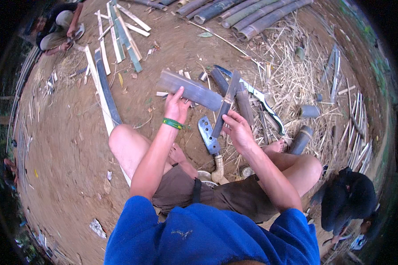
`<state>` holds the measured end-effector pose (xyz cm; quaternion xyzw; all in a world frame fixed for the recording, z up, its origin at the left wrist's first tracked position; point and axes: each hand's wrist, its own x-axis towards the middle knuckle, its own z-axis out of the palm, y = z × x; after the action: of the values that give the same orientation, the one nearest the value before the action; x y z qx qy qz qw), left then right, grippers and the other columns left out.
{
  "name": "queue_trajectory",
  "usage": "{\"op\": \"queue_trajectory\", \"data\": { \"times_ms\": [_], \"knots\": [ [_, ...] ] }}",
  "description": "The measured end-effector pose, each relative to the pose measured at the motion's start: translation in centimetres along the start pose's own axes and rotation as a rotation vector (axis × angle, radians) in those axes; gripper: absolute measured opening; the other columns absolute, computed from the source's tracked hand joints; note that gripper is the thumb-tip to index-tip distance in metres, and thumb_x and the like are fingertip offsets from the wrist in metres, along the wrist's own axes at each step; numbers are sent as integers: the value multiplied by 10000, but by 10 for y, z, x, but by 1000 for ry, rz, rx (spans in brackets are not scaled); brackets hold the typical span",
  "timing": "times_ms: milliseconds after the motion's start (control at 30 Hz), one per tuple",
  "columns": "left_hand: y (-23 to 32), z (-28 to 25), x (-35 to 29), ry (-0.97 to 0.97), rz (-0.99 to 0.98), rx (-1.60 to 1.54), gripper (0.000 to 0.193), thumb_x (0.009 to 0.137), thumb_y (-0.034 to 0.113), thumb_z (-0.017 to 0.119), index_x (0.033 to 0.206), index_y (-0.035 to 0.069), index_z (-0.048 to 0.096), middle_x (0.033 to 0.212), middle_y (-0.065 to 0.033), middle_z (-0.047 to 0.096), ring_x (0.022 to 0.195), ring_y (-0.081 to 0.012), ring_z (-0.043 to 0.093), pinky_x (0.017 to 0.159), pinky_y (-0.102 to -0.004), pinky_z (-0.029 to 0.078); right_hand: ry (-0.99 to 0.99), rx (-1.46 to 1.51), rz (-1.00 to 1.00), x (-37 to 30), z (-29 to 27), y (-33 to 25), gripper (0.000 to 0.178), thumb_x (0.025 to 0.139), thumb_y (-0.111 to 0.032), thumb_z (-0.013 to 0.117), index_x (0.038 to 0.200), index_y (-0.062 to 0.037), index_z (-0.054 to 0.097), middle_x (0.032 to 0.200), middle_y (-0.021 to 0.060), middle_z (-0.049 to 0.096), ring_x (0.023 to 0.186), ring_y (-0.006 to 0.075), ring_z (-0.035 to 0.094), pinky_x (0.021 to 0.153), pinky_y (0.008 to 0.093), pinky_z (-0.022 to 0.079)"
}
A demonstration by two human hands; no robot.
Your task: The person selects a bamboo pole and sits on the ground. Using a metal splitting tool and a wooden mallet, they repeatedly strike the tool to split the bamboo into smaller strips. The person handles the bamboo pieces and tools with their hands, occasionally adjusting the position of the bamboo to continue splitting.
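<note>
My left hand (177, 107) grips a broad, dark split bamboo piece (190, 89) between thumb and fingers, slanting down to the right. In my right hand (238, 128) a narrower dark bamboo strip (226, 104) stands on a slant, its side meeting or overlapping the broad piece's right end. Below them a cleaver (208, 134) with holes in its blade points away from me, its pale curved handle (218, 168) between my legs. Just right of the strip lies a saw (264, 104) with a white and black handle, across short dark bamboo lengths (244, 104).
Bamboo poles (261, 17) lie at the far side, with split slats (119, 33) farther left. Straw-like shavings (287, 66) cover the right ground. A bamboo tube (301, 140) sits by my right knee. Other people crouch at far left (59, 24) and lower right (349, 198).
</note>
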<state>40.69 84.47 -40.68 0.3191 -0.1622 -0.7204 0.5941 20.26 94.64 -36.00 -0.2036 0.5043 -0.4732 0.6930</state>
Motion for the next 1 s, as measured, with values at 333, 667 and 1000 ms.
{"op": "queue_trajectory", "data": {
  "times_ms": [333, 667, 1000],
  "knots": [
    [-21, -15, -22, 282, -78, 322, 389, 899, 202, 677, 1206, 19, 524, 1150, -131, 602, 1054, -237, 594, 907, -409, 483, 324, -458, 16, 24, -16, 32, 225, 887, -186, 611, 1019, -6, 634, 984, 129, 650, 943, 225, 593, 849, 360, 453],
    [-51, -66, 9, 399, -19, 748, 359, 880, 301, 689, 1082, 48, 532, 974, -91, 624, 801, -175, 610, 575, -299, 448, 154, -922, 78, 86, -107, 112, 265, 829, -191, 624, 1022, -10, 632, 898, 154, 666, 850, 252, 648, 740, 388, 518],
    [-38, -119, 36, 489, -44, 747, 394, 894, 338, 672, 1145, 71, 525, 995, -56, 640, 769, -181, 617, 639, -301, 475, 253, -1435, 175, 110, -149, 158, 329, 786, -171, 612, 1081, -25, 612, 1065, 221, 652, 983, 363, 649, 851, 455, 529]
  ]
}}
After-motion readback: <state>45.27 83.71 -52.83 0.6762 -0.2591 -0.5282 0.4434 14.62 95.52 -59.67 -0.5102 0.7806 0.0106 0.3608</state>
